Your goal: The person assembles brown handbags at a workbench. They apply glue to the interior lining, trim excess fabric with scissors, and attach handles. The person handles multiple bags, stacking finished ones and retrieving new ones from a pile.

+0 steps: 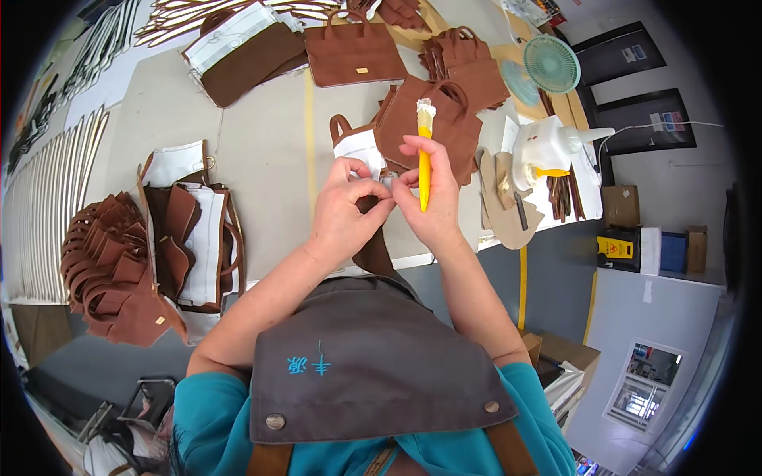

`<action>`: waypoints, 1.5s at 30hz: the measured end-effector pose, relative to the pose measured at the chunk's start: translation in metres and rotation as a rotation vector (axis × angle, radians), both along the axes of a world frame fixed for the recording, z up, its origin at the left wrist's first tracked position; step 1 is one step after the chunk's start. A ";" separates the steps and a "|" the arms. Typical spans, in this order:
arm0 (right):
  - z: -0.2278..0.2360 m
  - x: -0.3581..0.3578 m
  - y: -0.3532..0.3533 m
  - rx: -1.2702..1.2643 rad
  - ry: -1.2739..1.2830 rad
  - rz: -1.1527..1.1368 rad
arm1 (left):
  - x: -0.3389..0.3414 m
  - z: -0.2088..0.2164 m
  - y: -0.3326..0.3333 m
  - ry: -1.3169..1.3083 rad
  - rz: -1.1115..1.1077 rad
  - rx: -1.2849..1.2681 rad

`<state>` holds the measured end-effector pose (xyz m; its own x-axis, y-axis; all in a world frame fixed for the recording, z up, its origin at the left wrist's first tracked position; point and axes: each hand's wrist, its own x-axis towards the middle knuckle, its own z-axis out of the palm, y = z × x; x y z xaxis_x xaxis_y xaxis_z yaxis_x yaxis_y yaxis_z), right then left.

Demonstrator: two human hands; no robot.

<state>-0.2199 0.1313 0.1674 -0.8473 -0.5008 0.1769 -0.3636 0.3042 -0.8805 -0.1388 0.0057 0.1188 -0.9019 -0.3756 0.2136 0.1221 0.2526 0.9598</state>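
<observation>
My right hand [435, 208] is closed with a yellow-handled brush [426, 163] held upright in it, the bristles at the top caked with white paste. Its thumb and fingertip also come together at the edge of a brown leather bag piece with white lining [359, 146]. On the other side of that piece, my left hand [348, 208] pinches it, fingertips almost touching those of the right. A dark brown part of the work [373, 252] hangs below my hands over the table edge. The fingers hide the exact spot they grip.
Brown leather bag panels [432, 119] are stacked just beyond my hands. At left lie a part-made bag [198, 246] and a pile of handled panels [107, 270]. A white squeeze bottle [544, 147], a brown board [508, 222] and a green fan [552, 63] stand at right.
</observation>
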 end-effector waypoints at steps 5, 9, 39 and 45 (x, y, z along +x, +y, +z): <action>-0.001 -0.006 -0.009 0.052 0.223 0.067 | 0.003 0.007 -0.011 -0.070 0.047 -0.080; 0.004 -0.015 -0.014 0.082 0.329 0.114 | -0.006 0.021 -0.010 -0.287 0.157 -0.078; -0.001 -0.068 0.006 0.174 0.161 0.013 | -0.075 0.036 0.007 -0.253 0.073 -0.353; -0.003 -0.075 0.014 0.058 0.193 0.022 | -0.084 0.042 0.005 -0.306 0.071 -0.380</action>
